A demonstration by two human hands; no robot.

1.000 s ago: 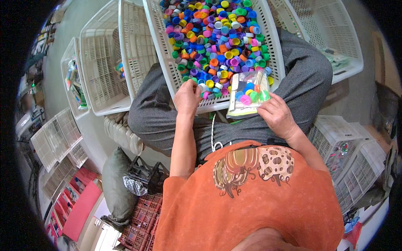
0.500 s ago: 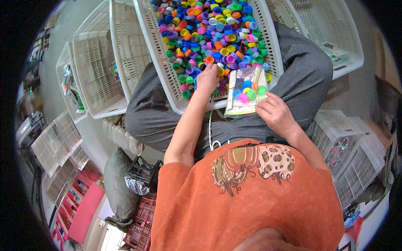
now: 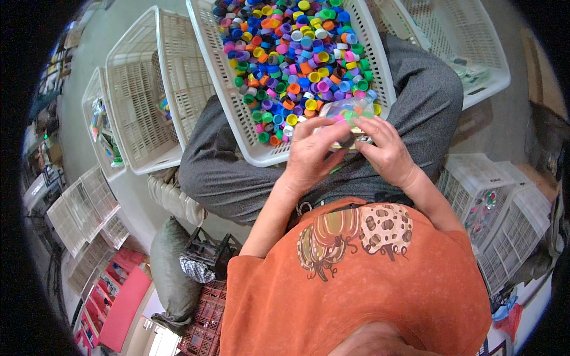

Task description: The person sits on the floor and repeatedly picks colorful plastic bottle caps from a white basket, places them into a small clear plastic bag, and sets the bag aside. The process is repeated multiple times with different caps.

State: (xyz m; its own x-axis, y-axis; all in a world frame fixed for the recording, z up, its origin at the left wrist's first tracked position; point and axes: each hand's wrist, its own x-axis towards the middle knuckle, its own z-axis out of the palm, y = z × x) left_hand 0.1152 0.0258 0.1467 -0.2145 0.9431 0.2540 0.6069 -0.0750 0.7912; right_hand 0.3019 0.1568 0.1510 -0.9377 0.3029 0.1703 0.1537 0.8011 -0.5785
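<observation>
A large white basket (image 3: 255,158) of colorful plastic caps (image 3: 297,71) sits on my crossed legs. A clear plastic bag (image 3: 347,110), with bright caps inside, lies tilted at its near right corner. My left hand (image 3: 314,145) is closed at the bag's near end, its fingers around a dark patch; what exactly they grip is hidden. My right hand (image 3: 383,148) grips the bag from the right, fingers bent over it and thumb close to the left hand's fingertips.
White baskets stand left (image 3: 133,160) and right (image 3: 493,83), more crates (image 3: 504,225) lower right. A grey-green sack (image 3: 175,267), a red crate (image 3: 202,314), a black crate (image 3: 208,249) and a red compartmented box (image 3: 124,308) are behind me on the left.
My left hand has left the caps in the basket and moved right to the bag, meeting my right hand. The bag is now tilted and bunched, largely covered by both hands.
</observation>
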